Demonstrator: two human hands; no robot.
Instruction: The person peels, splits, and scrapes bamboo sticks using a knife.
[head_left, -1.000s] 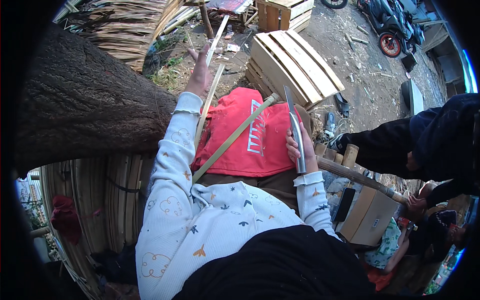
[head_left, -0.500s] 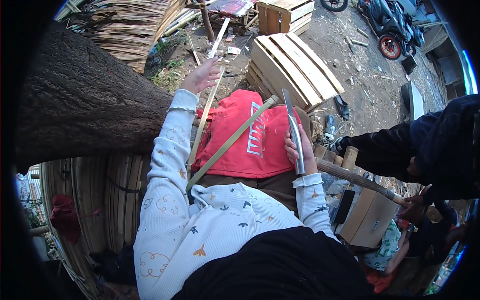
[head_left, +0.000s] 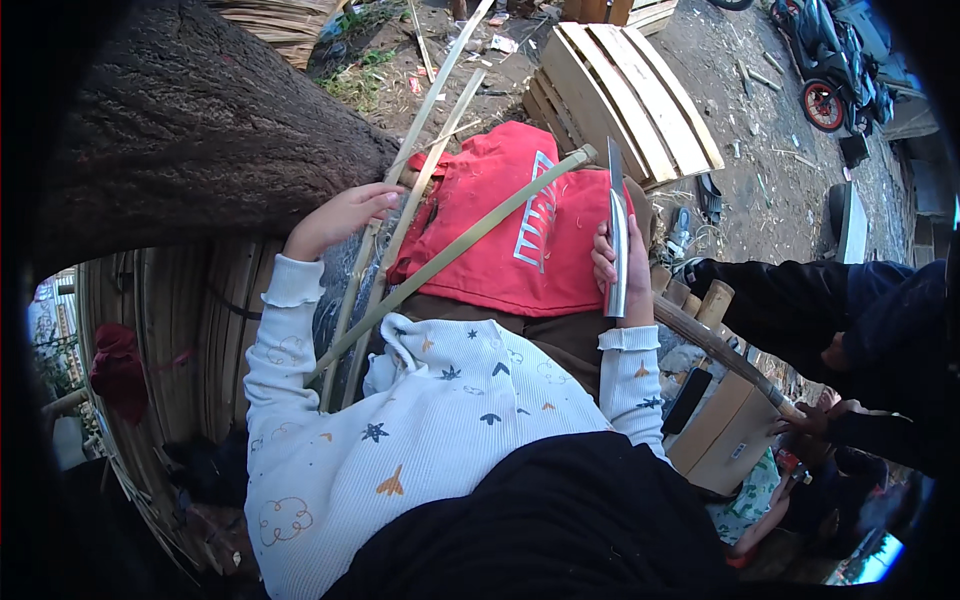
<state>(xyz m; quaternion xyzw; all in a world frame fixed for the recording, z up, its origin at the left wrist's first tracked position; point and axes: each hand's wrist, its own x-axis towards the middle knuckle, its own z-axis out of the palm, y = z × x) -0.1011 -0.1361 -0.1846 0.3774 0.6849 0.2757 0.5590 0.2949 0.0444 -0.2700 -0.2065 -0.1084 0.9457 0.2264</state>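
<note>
My right hand (head_left: 634, 272) is closed round the shiny metal handle of a knife (head_left: 618, 240), its blade pointing away from me. My left hand (head_left: 345, 218) is at the left of my lap, fingers stretched out beside pale bamboo strips (head_left: 405, 215); whether the fingertips touch them I cannot tell. These long strips run from beside my left hip toward the ground ahead. A greenish bamboo strip (head_left: 470, 237) lies slantwise over the red cloth (head_left: 490, 190) on my lap, one end near the knife blade.
A thick tree trunk (head_left: 220, 140) stands close on the left. Ahead is a wooden slatted crate (head_left: 630, 100). At right, another person's hand (head_left: 805, 420) is by a wooden pole (head_left: 725, 350), near a cardboard box (head_left: 730, 425) and a dark phone (head_left: 688, 400). A motorbike (head_left: 835, 80) stands far right.
My left hand has come back and down to the left, from raised above the strips to beside them. My right hand still grips the knife. The view has shifted slightly.
</note>
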